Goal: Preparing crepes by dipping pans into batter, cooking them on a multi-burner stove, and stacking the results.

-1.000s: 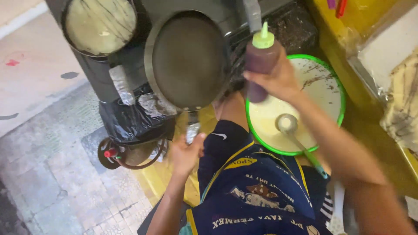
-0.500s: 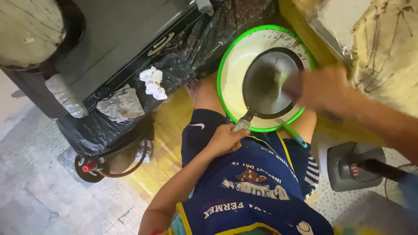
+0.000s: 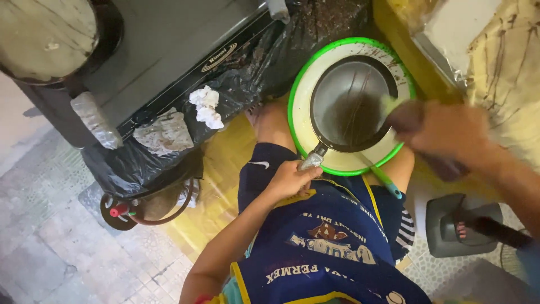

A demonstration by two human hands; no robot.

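Observation:
My left hand (image 3: 291, 179) grips the handle of a dark round frying pan (image 3: 353, 104), which sits level over a green-rimmed bowl (image 3: 299, 84) of pale batter between my knees. My right hand (image 3: 450, 132), blurred, is closed around a dark squeeze bottle (image 3: 406, 117) with a light green cap. The bottle is tipped toward the pan's right edge, its cap over the rim. The pan's inside looks dark with a greasy sheen.
A teal-handled ladle (image 3: 386, 181) sticks out from under the pan. A stove wrapped in black plastic (image 3: 169, 62) stands ahead with crumpled tissue (image 3: 206, 107) on it and a second pan (image 3: 48, 34) at top left. A grey fan base (image 3: 458, 225) sits at the right.
The pan has come off the stove and now sits over the green bowl. My right hand has brought the bottle down to the pan's right edge, and the view has swung right.

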